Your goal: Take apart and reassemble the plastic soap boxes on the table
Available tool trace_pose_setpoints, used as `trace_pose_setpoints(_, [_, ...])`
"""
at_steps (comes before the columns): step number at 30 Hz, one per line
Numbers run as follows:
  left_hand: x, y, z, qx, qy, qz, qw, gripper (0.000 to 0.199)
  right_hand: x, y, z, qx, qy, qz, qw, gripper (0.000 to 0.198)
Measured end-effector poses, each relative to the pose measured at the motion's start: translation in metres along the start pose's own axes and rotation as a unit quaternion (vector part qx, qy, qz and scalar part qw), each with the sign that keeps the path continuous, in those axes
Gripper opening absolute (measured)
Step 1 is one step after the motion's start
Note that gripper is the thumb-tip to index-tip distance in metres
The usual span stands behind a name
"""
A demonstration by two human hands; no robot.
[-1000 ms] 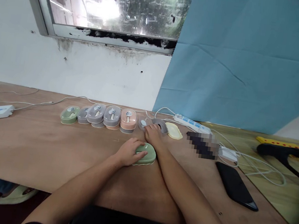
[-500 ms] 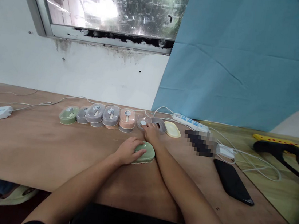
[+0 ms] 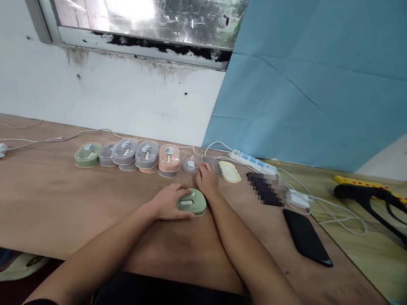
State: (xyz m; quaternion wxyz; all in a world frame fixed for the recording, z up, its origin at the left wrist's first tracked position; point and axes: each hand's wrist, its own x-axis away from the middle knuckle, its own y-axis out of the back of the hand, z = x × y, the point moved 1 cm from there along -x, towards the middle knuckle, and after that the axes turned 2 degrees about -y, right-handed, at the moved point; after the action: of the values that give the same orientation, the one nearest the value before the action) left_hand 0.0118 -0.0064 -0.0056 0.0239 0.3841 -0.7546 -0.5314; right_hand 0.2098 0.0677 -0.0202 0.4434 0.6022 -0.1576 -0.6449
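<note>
My left hand (image 3: 169, 202) is closed round a light green oval soap box (image 3: 197, 202) low on the table, its thumb at the near side and fingers at the far side. A slot shows in the top of the box. Beyond it, my right hand (image 3: 207, 177) has its fingertips pinched at the right edge of a clear lid (image 3: 189, 163) with a round pale label; the exact contact is partly hidden. Right behind that hand lies a grey piece (image 3: 214, 163), partly covered. A cream oval tray (image 3: 230, 172) lies to its right.
Several lidded soap boxes, green (image 3: 87, 155), grey (image 3: 146, 154) and orange (image 3: 169, 157), stand along the back, some stacked. Power strips (image 3: 253, 162), white cables and a black phone (image 3: 307, 237) lie on the table (image 3: 50, 202). A black-handled object (image 3: 372, 205) is at far right.
The view has shifted slightly. My left thumb has moved off the green box's top to its near side, baring the slot. My right hand has moved slightly right relative to the clear lid.
</note>
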Motion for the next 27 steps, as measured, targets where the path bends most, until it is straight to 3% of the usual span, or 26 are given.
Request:
trace_pose_setpoints(5, [0.003, 0.002, 0.006, -0.044, 0.008, 0.038, 0.998, 0.079, 0.022, 0.025, -0.004, -0.057, -0.010, -0.042, 0.997, 0.032])
trace_pose_setpoints(12, [0.001, 0.005, 0.005, 0.020, 0.069, -0.043, 0.996, 0.067, 0.046, 0.053, -0.007, -0.141, -0.009, -0.052, 0.989, 0.032])
trace_pose_setpoints(18, [-0.003, 0.001, 0.008, 0.133, 0.131, -0.141, 0.972, 0.055, 0.044, 0.049, -0.006, -0.165, 0.032, -0.042, 0.985, 0.029])
trace_pose_setpoints(22, [-0.003, -0.004, 0.011, 0.169, 0.141, -0.155, 0.963, 0.048, 0.044, 0.044, 0.001, -0.161, 0.071, 0.004, 0.984, 0.041])
trace_pose_setpoints(27, [-0.002, -0.004, 0.011, 0.196, 0.128, -0.159, 0.959, 0.046, 0.043, 0.045, 0.001, -0.130, 0.071, -0.031, 0.988, 0.027])
